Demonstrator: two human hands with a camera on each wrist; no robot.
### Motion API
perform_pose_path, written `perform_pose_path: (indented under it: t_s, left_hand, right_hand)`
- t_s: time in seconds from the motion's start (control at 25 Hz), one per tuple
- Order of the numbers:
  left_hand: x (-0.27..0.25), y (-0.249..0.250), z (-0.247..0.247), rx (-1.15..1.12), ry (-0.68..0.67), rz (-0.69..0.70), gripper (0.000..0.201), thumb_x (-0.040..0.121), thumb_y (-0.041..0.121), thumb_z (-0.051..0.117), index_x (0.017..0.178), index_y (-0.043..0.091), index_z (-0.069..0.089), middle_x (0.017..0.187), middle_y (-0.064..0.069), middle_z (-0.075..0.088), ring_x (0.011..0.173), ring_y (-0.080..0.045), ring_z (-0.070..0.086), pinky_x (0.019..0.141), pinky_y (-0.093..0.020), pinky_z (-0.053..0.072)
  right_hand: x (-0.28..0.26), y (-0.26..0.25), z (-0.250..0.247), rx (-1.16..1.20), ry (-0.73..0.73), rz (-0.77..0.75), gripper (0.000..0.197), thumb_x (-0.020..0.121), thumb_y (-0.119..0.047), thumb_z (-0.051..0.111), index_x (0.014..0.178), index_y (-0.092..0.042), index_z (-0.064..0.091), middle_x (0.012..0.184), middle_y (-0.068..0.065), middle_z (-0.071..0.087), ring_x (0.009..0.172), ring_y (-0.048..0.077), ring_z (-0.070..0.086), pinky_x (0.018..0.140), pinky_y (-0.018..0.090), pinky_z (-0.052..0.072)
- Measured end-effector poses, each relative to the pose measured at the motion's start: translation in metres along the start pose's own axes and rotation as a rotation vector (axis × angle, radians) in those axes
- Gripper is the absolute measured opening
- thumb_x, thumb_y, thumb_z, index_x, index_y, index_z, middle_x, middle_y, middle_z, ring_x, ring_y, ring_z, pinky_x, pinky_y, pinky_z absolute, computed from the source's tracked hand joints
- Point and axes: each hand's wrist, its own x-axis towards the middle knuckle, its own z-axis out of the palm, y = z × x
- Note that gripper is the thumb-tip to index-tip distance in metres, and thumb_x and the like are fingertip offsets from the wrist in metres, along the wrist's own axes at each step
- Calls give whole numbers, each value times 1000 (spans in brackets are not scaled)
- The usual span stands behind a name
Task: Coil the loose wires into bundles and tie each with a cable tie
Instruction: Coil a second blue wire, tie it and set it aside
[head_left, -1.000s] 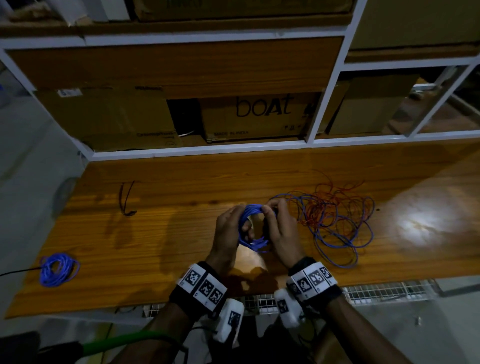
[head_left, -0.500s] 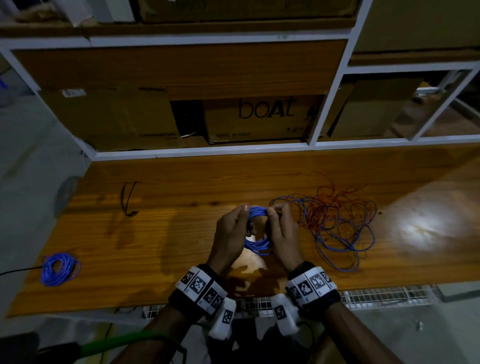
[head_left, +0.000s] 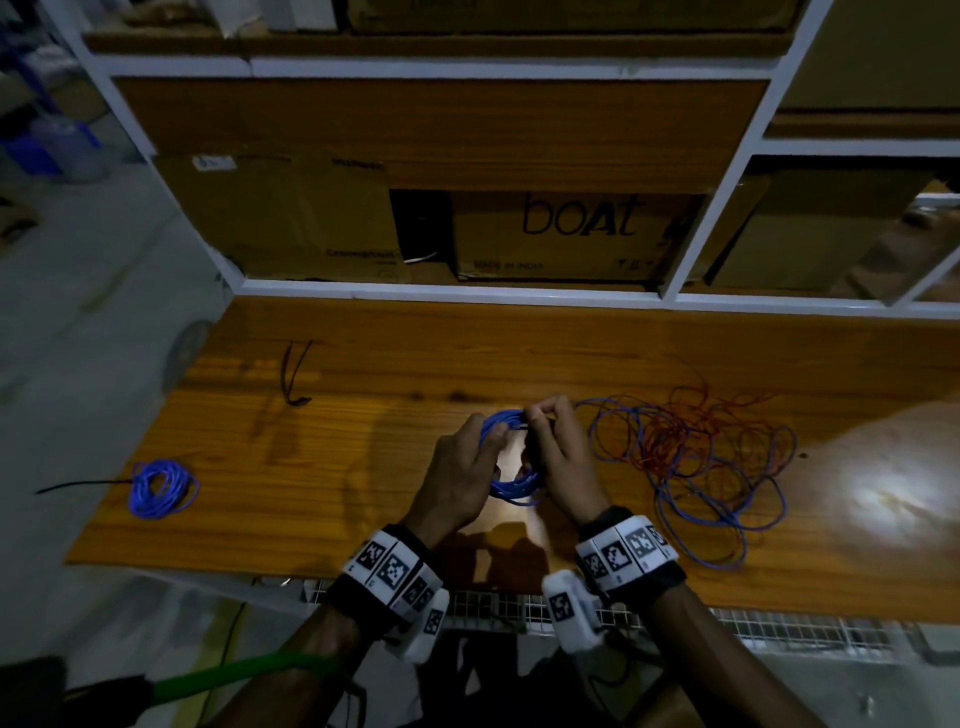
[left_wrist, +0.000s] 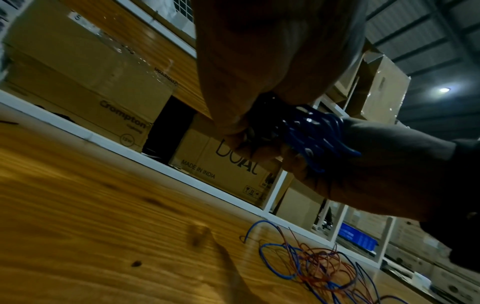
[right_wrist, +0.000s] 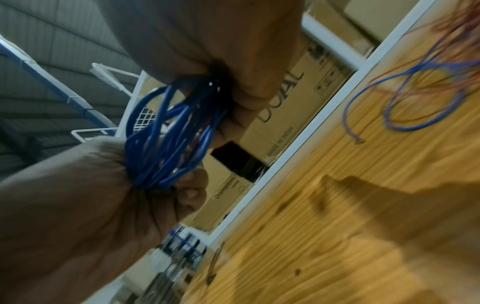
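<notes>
A coil of blue wire (head_left: 511, 486) hangs between both hands above the wooden bench (head_left: 363, 467). My left hand (head_left: 462, 467) grips the coil's left side, fingers curled round the strands (left_wrist: 309, 131). My right hand (head_left: 561, 457) grips the right side, its fingertips pinching at the coil's top; what they pinch is too small to tell. In the right wrist view the blue strands (right_wrist: 168, 139) run from one palm to the other. A loose tangle of blue and red wire (head_left: 691, 457) lies on the bench to the right.
A tied blue bundle (head_left: 158, 488) with a black tail lies near the bench's left front edge. Black cable ties (head_left: 293, 374) lie at the back left. Cardboard boxes (head_left: 571, 234) fill the white-framed shelf behind. A wire-mesh tray (head_left: 727, 623) hangs under the front edge.
The hands stay on the blue coil and have shifted slightly; the right fingertips have come up to the coil's top. The loose tangle has not moved.
</notes>
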Motion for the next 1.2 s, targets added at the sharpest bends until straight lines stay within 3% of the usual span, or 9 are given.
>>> perform_pose_path:
  t_s: [0.16,0.36,0.6,0.68,0.76,0.88,0.96,1.08,1.2]
  left_hand:
    - [-6,-3,-8,-39,105,-57,29,107,34,42,112,12,61,68,-1,59,53,-3,55,52,-16,40]
    - [-26,-6,-17,-117,239,-145,28,106,38,41,115,20,61,66,1,55,55,-8,53,53,-24,41]
    - [-50,-13,-43,-117,414,-278,25,106,42,40,95,24,55,70,-1,52,53,-2,49,50,-16,37]
    - [-58,-18,-55,-119,457,-329,31,106,42,38,99,19,57,72,-2,50,53,-3,46,49,-16,35]
    - [-64,-25,-67,-130,487,-403,39,106,45,36,108,14,58,78,-6,52,64,-13,50,56,-26,38]
    - [-66,-39,-88,-157,550,-470,35,106,46,36,114,21,58,82,-4,55,74,-20,53,61,-32,39]
    - [-66,-53,-102,-168,567,-483,32,106,45,36,110,22,58,80,-4,54,71,-20,52,60,-32,39]
    - [-64,-80,-127,-208,555,-499,35,107,43,38,101,15,58,81,-11,54,71,-25,52,61,-37,41]
    - [-59,-105,-155,-217,518,-499,39,107,41,39,90,10,56,75,-7,52,66,-20,49,59,-34,37]
  right_hand:
    - [11,-7,11,2,-113,25,23,106,-30,45,103,-8,52,67,14,59,52,21,57,50,38,44]
    - [23,-26,27,56,-258,3,24,104,-33,53,100,-10,59,73,24,60,59,43,57,52,51,45]
    - [38,-39,59,13,-524,8,30,102,-41,54,100,-13,65,72,10,68,62,26,65,58,39,51]
    - [45,-46,75,-54,-608,-19,33,102,-43,52,100,-14,67,75,7,72,65,26,68,58,36,52]
    - [56,-49,93,-124,-665,-34,37,102,-47,51,99,-15,69,80,3,73,70,22,69,61,34,54]
    - [84,-47,125,-224,-741,65,43,101,-49,51,101,-10,69,87,5,72,74,20,69,62,34,56]
    - [104,-43,148,-346,-785,114,42,100,-48,54,104,-8,67,88,4,72,72,18,69,61,34,54]
    - [137,-37,187,-644,-789,0,32,97,-45,61,97,-15,71,83,0,73,73,17,69,64,36,55]
    - [174,-34,234,-785,-862,12,19,96,-27,64,91,-11,72,78,5,68,67,19,64,63,35,52]
